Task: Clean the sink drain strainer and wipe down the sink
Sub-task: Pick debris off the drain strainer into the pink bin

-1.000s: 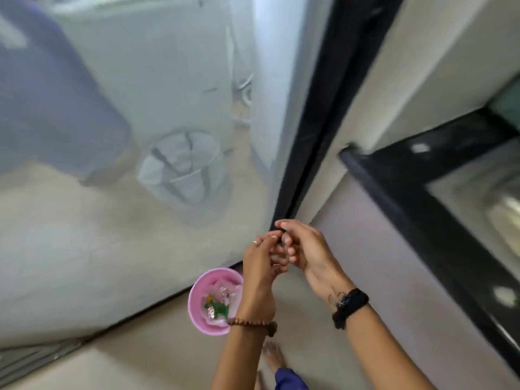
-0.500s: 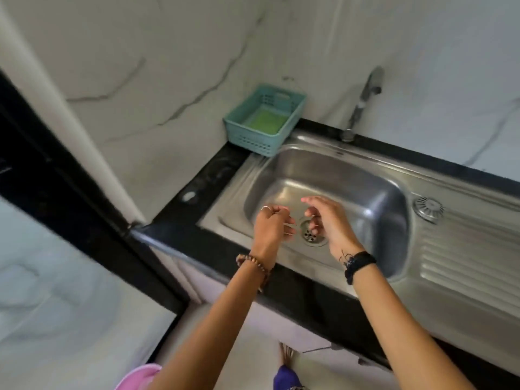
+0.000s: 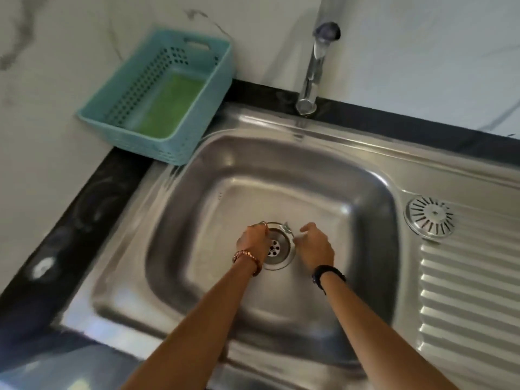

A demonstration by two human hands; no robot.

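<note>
White marble-look wall panels (image 3: 422,52) with grey veins rise behind. A glossy black stone countertop (image 3: 92,198) catches soft daylight reflections.

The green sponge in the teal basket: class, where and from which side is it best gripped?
Grip the green sponge across its long edges, coming straight down: it lies flat on the floor of the teal basket, whose walls block any sideways approach.

left hand (image 3: 253,241) covering drain strainer (image 3: 278,247) left edge, fingertips blurred, sink (image 3: 464,291) cut off right
</note>
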